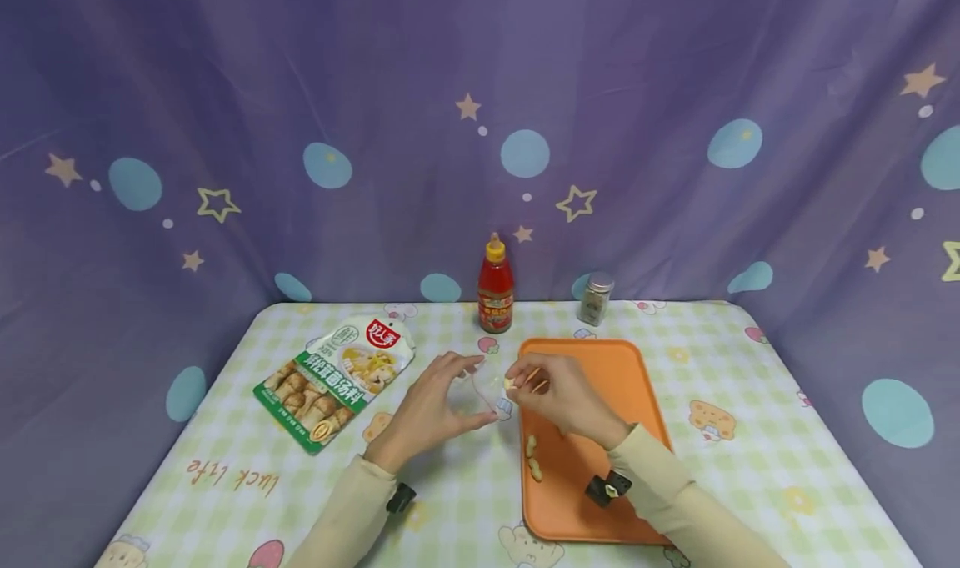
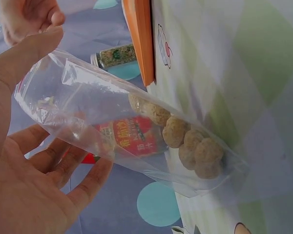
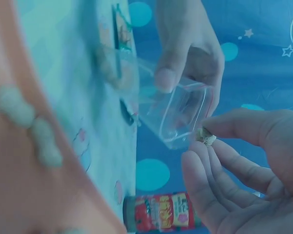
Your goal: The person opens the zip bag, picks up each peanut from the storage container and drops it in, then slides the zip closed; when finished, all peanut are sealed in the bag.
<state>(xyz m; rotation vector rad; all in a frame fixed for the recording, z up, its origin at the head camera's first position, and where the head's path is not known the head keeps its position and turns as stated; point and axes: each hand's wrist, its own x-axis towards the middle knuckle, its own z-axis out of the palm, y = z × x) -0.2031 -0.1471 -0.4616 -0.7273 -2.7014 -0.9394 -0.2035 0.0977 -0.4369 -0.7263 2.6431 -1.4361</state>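
Note:
My left hand [image 1: 435, 405] holds a clear zip bag [image 2: 78, 92] by its mouth, thumb on one side and fingers on the other, so the mouth gapes. Several unshelled peanuts [image 2: 205, 156] lie at the bottom of the bag, which hangs tilted toward the tablecloth. At the bag's mouth, my right hand [image 1: 566, 393] pinches a peanut [image 3: 205, 137] between thumb and fingertips; most of it is hidden by them. Below that hand is an orange tray [image 1: 577, 510], with peanuts [image 1: 532, 458] near its left edge.
Behind the hands stand a red sauce bottle [image 1: 496, 289] with a yellow cap and a small spice jar [image 1: 596, 299]. A green and white soup-mix packet [image 1: 337, 380] lies flat at the left. A purple curtain [image 1: 420, 67] hangs behind the checked tablecloth [image 1: 750, 485].

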